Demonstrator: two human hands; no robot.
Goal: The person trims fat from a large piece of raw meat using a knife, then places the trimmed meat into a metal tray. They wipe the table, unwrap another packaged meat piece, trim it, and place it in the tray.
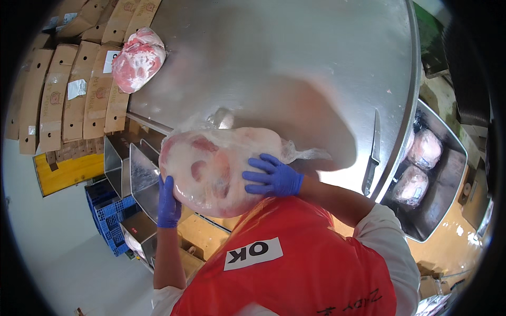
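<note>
A large piece of meat point(226, 174) in clear plastic wrap lies between my two blue-gloved hands, overlapping the near edge of the steel table point(253, 63). A twisted tail of plastic point(311, 154) sticks out on its right. My left hand point(168, 203) grips its left side, the thumb and some fingers hidden. On the top right of the meat, my right hand point(271, 176) presses with fingers spread, steadying it. What supports the meat from below is hidden. A smaller bare piece of meat point(139, 60) sits at the table's far left.
A black-handled knife point(373, 152) lies near the table's right edge. Beyond it, a steel bin point(440, 210) holds several wrapped meat pieces. Cardboard boxes point(74, 89) stand at the left, above steel tubs point(145, 179) and blue plastic crates point(109, 221).
</note>
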